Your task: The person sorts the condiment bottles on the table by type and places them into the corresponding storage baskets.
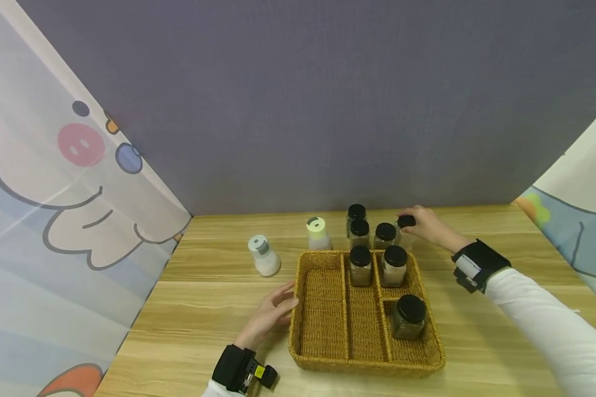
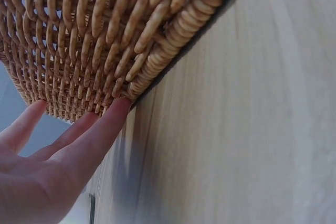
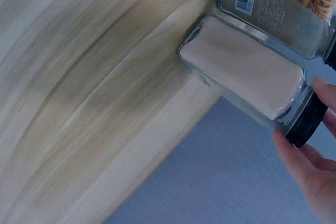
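Note:
A wicker divided basket [image 1: 323, 364] stands on the table. My left hand [image 1: 270, 314] touches its left side with extended fingers; in the left wrist view those fingertips [image 2: 118, 109] meet the woven wall low down. Behind the basket's back right corner, my right hand [image 1: 424, 223] pinches the black lid of a square glass jar [image 3: 241, 66] filled with pale powder. The jar looks upright on the table, beside another black-lidded jar [image 3: 273, 17]. Inside the basket are three black-lidded jars: one in the middle section [image 1: 361, 270], one back right [image 1: 394, 270], one front right [image 1: 408, 325].
More black-lidded jars [image 1: 360, 234] stand behind the basket. Left of them are a container with a yellow-green cap [image 1: 319, 237] and one with a pale grey cap [image 1: 265, 259]. A grey wall [image 1: 328, 110] rises at the table's back, with cartoon-printed cloth [image 1: 54, 231] at the sides.

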`<state>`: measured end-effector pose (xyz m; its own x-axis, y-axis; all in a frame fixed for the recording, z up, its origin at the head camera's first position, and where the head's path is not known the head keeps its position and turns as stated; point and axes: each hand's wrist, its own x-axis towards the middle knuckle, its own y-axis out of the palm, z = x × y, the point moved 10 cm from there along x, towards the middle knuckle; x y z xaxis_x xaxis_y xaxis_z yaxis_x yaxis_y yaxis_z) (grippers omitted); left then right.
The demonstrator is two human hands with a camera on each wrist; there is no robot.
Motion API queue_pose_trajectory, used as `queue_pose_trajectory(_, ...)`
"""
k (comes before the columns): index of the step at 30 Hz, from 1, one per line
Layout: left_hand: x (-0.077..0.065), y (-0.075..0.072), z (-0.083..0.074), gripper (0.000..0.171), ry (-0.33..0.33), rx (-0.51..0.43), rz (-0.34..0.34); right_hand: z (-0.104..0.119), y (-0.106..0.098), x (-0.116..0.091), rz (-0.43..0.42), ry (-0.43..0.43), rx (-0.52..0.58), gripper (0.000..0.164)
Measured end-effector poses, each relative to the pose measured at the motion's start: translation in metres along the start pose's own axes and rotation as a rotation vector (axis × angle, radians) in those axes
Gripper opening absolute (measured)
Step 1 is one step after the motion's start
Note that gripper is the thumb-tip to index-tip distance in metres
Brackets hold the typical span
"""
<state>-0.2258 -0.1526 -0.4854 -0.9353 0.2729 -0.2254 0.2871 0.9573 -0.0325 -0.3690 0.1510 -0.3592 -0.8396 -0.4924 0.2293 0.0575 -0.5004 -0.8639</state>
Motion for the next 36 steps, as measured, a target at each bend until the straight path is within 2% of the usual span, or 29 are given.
queue_pose_trajectory(13, 0.001, 0.0, -0.002, 0.064, 0.008, -0.014, -0.002, 0.005, -0.015, -0.007, 0.003, -0.006, -0.032, 0.036)
queue_pose_trajectory(24, 0.001, 0.0, -0.001, 0.064, 0.011, 0.005, -0.005, 0.013, -0.032, -0.013, -0.042, -0.035, -0.069, 0.035)
queue_pose_trajectory(36, 0.0, 0.001, -0.001, 0.064, 0.011, 0.007, 0.003, 0.017, -0.049, -0.021, -0.045, -0.004, -0.106, 0.036)
